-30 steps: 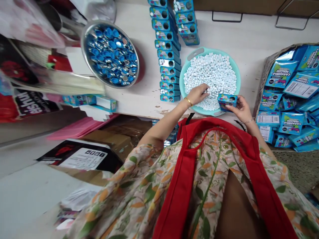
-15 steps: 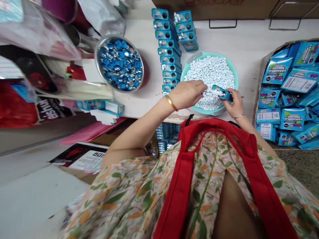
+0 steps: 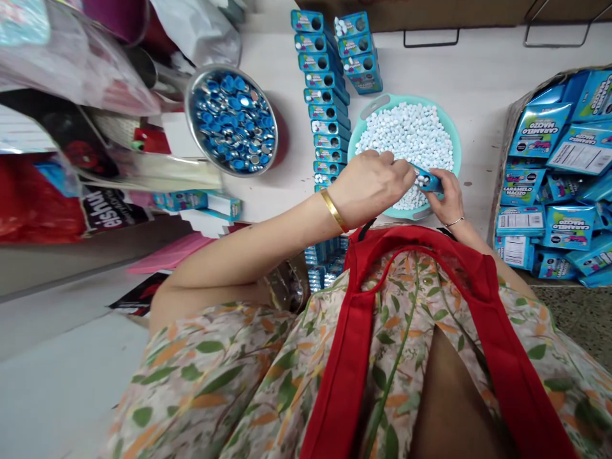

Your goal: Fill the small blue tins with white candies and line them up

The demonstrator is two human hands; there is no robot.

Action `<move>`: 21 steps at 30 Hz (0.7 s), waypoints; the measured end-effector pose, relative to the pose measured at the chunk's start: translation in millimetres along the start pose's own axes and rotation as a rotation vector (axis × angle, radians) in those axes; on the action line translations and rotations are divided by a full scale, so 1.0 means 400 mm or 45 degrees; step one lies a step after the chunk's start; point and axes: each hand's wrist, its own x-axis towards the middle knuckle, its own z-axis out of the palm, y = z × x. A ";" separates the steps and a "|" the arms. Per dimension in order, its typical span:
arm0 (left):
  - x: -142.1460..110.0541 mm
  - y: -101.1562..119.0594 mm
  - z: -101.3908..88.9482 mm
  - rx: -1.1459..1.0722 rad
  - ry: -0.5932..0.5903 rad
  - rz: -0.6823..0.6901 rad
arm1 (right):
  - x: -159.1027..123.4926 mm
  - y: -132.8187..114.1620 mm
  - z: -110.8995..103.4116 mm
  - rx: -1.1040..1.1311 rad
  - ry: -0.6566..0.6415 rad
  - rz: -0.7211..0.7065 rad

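Observation:
My right hand (image 3: 448,196) grips a small blue printed box (image 3: 429,180), tilted over the round turquoise basin (image 3: 456,146). Small white candies (image 3: 406,131) fill the basin and some show at the box's opening. Against the left end of the box is my left hand (image 3: 377,182), its fingers curled and closed; what they hold, if anything, is hidden. Just beyond the left hand runs a long row of upright blue boxes (image 3: 326,113) with round holes in their tops, some with white candies showing. A shorter stack of blue boxes (image 3: 362,64) stands beside that row.
A metal bowl (image 3: 187,121) of blue-and-silver caps sits on the left of the white table (image 3: 482,83). At right, a carton (image 3: 502,159) is packed with blue candy boxes. Plastic bags (image 3: 109,70) crowd the far left. A brown box with wire handles borders the back.
My left hand has moved right, from the candies to the end of the box, and its fingers have closed. The right hand still grips the box.

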 end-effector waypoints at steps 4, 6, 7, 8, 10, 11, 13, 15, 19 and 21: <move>-0.010 -0.068 0.011 -0.097 0.051 -0.076 | 0.000 0.016 0.006 0.047 0.001 -0.017; 0.001 -0.109 0.049 -0.201 0.107 -0.074 | -0.005 0.016 0.016 0.062 0.014 -0.021; 0.013 -0.126 0.077 -0.264 0.132 -0.050 | -0.007 0.012 0.023 0.059 0.013 -0.011; 0.028 -0.139 0.107 -0.327 0.150 -0.016 | -0.010 0.006 0.030 0.051 0.009 0.008; 0.066 -0.151 0.166 -0.419 0.147 0.037 | -0.009 -0.011 0.043 0.032 -0.025 0.065; 0.086 -0.151 0.189 -0.442 0.131 0.046 | -0.006 -0.019 0.044 0.028 -0.055 0.094; 0.119 -0.149 0.214 -0.446 0.106 0.033 | 0.009 -0.029 0.021 0.018 -0.090 0.121; 0.143 -0.158 0.210 -0.413 0.140 0.006 | 0.031 -0.029 -0.048 -0.045 -0.041 0.105; 0.177 -0.246 0.168 -0.325 0.397 -0.183 | 0.084 0.020 -0.286 -0.426 0.173 0.098; 0.195 -0.323 0.160 -0.307 0.489 -0.330 | 0.112 0.057 -0.392 -0.643 0.091 0.132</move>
